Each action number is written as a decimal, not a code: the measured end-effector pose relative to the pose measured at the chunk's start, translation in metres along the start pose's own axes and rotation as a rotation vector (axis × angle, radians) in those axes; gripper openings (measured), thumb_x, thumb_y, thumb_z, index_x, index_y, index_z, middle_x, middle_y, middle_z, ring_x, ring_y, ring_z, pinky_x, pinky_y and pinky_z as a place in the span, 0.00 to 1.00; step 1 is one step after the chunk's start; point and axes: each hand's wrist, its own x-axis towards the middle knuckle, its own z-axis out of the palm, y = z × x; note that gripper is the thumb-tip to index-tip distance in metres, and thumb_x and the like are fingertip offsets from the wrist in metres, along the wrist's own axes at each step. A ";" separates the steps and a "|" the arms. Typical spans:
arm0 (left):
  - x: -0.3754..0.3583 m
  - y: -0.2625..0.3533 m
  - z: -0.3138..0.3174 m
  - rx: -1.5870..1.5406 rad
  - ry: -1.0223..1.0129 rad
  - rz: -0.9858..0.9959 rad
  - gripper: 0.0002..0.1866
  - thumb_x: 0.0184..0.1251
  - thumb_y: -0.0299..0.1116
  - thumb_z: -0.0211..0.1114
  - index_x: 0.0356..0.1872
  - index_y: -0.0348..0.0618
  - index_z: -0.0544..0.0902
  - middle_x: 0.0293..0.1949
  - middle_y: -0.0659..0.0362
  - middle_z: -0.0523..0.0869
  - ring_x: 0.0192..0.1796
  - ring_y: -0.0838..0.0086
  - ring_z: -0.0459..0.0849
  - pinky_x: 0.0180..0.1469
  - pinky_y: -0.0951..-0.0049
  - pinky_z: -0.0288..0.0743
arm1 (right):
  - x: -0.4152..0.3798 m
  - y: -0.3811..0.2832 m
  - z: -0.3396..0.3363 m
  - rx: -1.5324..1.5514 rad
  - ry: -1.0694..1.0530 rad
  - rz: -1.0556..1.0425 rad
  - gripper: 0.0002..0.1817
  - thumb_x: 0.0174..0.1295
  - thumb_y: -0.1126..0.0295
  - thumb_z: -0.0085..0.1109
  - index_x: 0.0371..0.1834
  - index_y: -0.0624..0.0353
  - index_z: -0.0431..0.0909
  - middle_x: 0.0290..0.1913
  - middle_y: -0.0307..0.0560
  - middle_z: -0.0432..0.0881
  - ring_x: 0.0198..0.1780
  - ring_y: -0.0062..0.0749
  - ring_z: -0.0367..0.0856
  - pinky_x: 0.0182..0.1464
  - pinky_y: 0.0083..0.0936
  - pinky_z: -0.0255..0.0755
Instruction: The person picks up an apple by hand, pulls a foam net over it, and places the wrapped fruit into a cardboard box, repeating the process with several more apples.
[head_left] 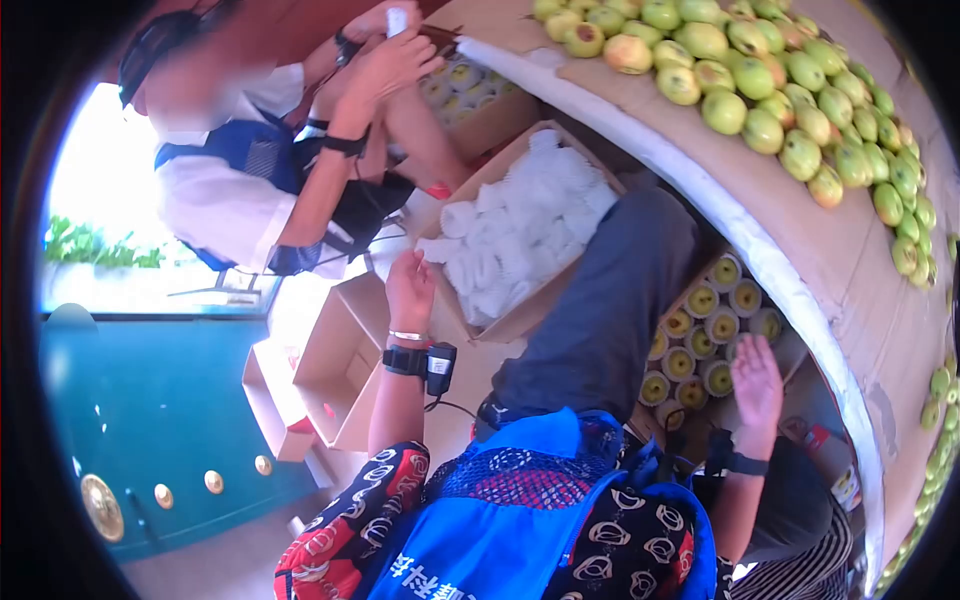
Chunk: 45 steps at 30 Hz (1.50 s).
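My left hand (410, 285) is at the left edge of a cardboard box (462, 300) full of white foam fruit nets (530, 225). Its fingers are closed in a pinch on a foam net (434, 249) that sticks out over the box's edge. To the right, my right hand (757, 385) is open with fingers extended and nothing in it. It hovers beside a box of green apples (703, 300), each sitting in a white foam net in rows. My leg (610, 290) lies between the two boxes.
Loose green apples (750, 75) are heaped on a cardboard-covered surface with a pale padded edge (700, 180). Across from me sits a person (235, 190) holding something small and white, near another box of netted apples (465, 90). An open cardboard box (345, 350) stands at left.
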 end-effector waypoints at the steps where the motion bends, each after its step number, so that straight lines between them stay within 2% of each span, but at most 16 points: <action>1: 0.003 -0.001 -0.015 -0.007 0.010 0.009 0.07 0.62 0.32 0.59 0.39 0.45 0.76 0.37 0.61 0.82 0.33 0.77 0.78 0.35 0.78 0.73 | -0.002 -0.013 0.003 -0.014 0.010 -0.005 0.21 0.67 0.67 0.46 0.62 0.62 0.65 0.61 0.49 0.69 0.60 0.34 0.68 0.56 0.27 0.67; 5: -0.004 -0.024 -0.047 0.641 0.058 0.094 0.11 0.58 0.28 0.59 0.43 0.42 0.75 0.40 0.58 0.80 0.39 0.73 0.79 0.41 0.75 0.74 | 0.001 -0.051 0.016 -0.105 0.064 -0.100 0.21 0.67 0.65 0.48 0.61 0.61 0.65 0.61 0.47 0.69 0.59 0.31 0.69 0.55 0.26 0.68; 7: 0.006 -0.048 -0.064 1.126 0.019 0.434 0.17 0.54 0.25 0.60 0.47 0.39 0.74 0.44 0.55 0.79 0.46 0.65 0.78 0.49 0.69 0.72 | 0.004 -0.054 0.029 -0.111 0.132 -0.122 0.20 0.66 0.64 0.49 0.58 0.62 0.68 0.59 0.47 0.71 0.56 0.31 0.71 0.53 0.25 0.70; 11: 0.040 -0.044 -0.085 1.523 0.157 0.779 0.29 0.49 0.27 0.65 0.55 0.34 0.67 0.54 0.45 0.73 0.58 0.54 0.71 0.60 0.61 0.64 | 0.015 -0.046 0.035 -0.279 0.079 -0.036 0.16 0.63 0.63 0.55 0.50 0.59 0.73 0.54 0.46 0.75 0.53 0.30 0.73 0.50 0.23 0.70; 18: 0.110 -0.028 -0.088 1.404 -0.022 0.731 0.37 0.48 0.32 0.69 0.61 0.38 0.64 0.59 0.43 0.70 0.63 0.56 0.67 0.62 0.63 0.63 | 0.019 -0.027 0.053 -0.337 0.108 -0.011 0.16 0.63 0.63 0.55 0.51 0.58 0.72 0.53 0.46 0.76 0.50 0.30 0.74 0.47 0.23 0.71; 20: 0.112 -0.024 -0.075 1.381 0.064 0.361 0.36 0.47 0.33 0.69 0.61 0.43 0.65 0.57 0.43 0.72 0.62 0.55 0.69 0.60 0.61 0.64 | 0.017 -0.020 0.058 -0.334 0.116 -0.007 0.15 0.63 0.64 0.55 0.51 0.58 0.72 0.53 0.46 0.76 0.50 0.30 0.74 0.47 0.23 0.70; 21: 0.117 -0.026 -0.075 1.381 0.058 0.359 0.36 0.47 0.33 0.69 0.61 0.43 0.65 0.57 0.43 0.72 0.62 0.55 0.69 0.60 0.61 0.64 | 0.015 -0.016 0.060 -0.338 0.111 0.005 0.15 0.63 0.64 0.55 0.51 0.57 0.72 0.53 0.46 0.76 0.50 0.30 0.74 0.47 0.23 0.71; 23: 0.122 -0.032 -0.077 1.689 -0.093 0.678 0.32 0.46 0.32 0.69 0.56 0.40 0.70 0.51 0.45 0.76 0.56 0.54 0.73 0.59 0.62 0.66 | 0.012 -0.009 0.062 -0.344 0.114 0.016 0.15 0.64 0.65 0.54 0.51 0.57 0.72 0.53 0.46 0.75 0.50 0.30 0.74 0.47 0.23 0.71; 24: 0.115 -0.034 -0.075 1.690 -0.097 0.673 0.32 0.46 0.32 0.69 0.56 0.40 0.70 0.51 0.45 0.76 0.56 0.54 0.73 0.59 0.62 0.66 | 0.011 -0.006 0.062 -0.343 0.094 0.023 0.16 0.63 0.64 0.54 0.52 0.57 0.72 0.53 0.45 0.76 0.50 0.29 0.74 0.48 0.23 0.71; 26: 0.095 -0.033 -0.060 1.859 0.157 0.645 0.27 0.45 0.30 0.68 0.52 0.40 0.73 0.45 0.46 0.78 0.51 0.53 0.75 0.57 0.62 0.68 | 0.012 0.001 0.066 -0.341 0.070 0.030 0.17 0.63 0.64 0.54 0.53 0.58 0.72 0.53 0.45 0.76 0.51 0.29 0.74 0.49 0.22 0.71; 30: 0.118 -0.040 -0.103 1.523 0.098 0.908 0.24 0.47 0.28 0.67 0.49 0.42 0.74 0.45 0.48 0.79 0.46 0.54 0.78 0.51 0.61 0.72 | 0.009 0.008 0.071 -0.336 0.060 0.069 0.13 0.63 0.67 0.54 0.50 0.56 0.73 0.51 0.44 0.77 0.49 0.29 0.76 0.46 0.23 0.71; 32: 0.088 -0.021 -0.088 1.190 0.249 0.585 0.23 0.53 0.27 0.63 0.52 0.42 0.72 0.44 0.52 0.79 0.41 0.62 0.80 0.44 0.67 0.75 | 0.011 0.011 0.075 -0.342 0.040 0.071 0.13 0.64 0.68 0.53 0.50 0.56 0.73 0.51 0.44 0.77 0.49 0.29 0.76 0.46 0.23 0.71; 33: 0.070 -0.013 -0.075 1.190 0.248 0.591 0.23 0.53 0.27 0.63 0.52 0.42 0.72 0.44 0.52 0.79 0.41 0.62 0.80 0.44 0.67 0.75 | 0.010 0.010 0.077 -0.344 0.030 0.063 0.13 0.63 0.68 0.53 0.50 0.57 0.73 0.50 0.44 0.78 0.48 0.29 0.76 0.46 0.22 0.71; 35: 0.028 0.000 -0.041 0.644 0.001 0.387 0.22 0.59 0.25 0.57 0.57 0.42 0.69 0.43 0.58 0.79 0.35 0.75 0.79 0.37 0.77 0.74 | 0.008 0.012 0.081 -0.338 0.019 0.050 0.12 0.63 0.68 0.53 0.49 0.57 0.73 0.50 0.44 0.78 0.48 0.29 0.76 0.46 0.22 0.71; 41: -0.122 -0.003 0.097 0.394 -0.565 -0.023 0.21 0.64 0.23 0.51 0.59 0.42 0.68 0.44 0.62 0.79 0.33 0.83 0.75 0.34 0.83 0.71 | -0.024 0.022 0.143 -0.857 -0.222 -0.315 0.14 0.60 0.75 0.55 0.50 0.60 0.73 0.47 0.41 0.79 0.48 0.25 0.76 0.50 0.21 0.70; 45: -0.183 -0.044 0.167 0.344 -0.862 -0.253 0.20 0.64 0.24 0.54 0.58 0.41 0.70 0.42 0.62 0.80 0.33 0.85 0.75 0.33 0.84 0.71 | -0.052 0.019 0.182 -0.730 -0.377 -0.542 0.25 0.53 0.82 0.59 0.57 0.61 0.69 0.59 0.45 0.70 0.56 0.26 0.71 0.52 0.22 0.69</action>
